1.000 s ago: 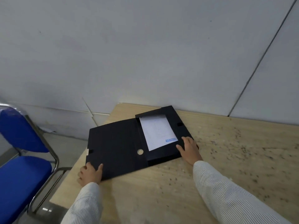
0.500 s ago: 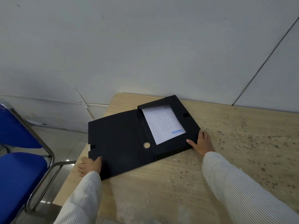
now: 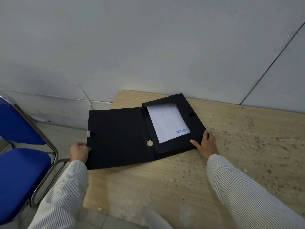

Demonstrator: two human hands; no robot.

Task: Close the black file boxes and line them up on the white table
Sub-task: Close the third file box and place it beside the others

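One black file box lies open on a light wooden table, near its far left corner. Its lid is spread flat to the left and overhangs the table's left edge. The tray on the right holds a white sheet stamped "REJECTED" in blue. My left hand grips the lid's outer left edge near its lower corner, just below the clasp tab. My right hand rests against the tray's near right corner, fingers spread on the black rim.
A blue chair with a chrome frame stands on the floor left of the table. A grey panelled wall runs right behind the table. The table's surface to the right is speckled with dark marks.
My left hand has slid from the lid's near corner up to its left edge. The right hand shifted from the tray's front rim to its right corner. The view tilted down and closer.
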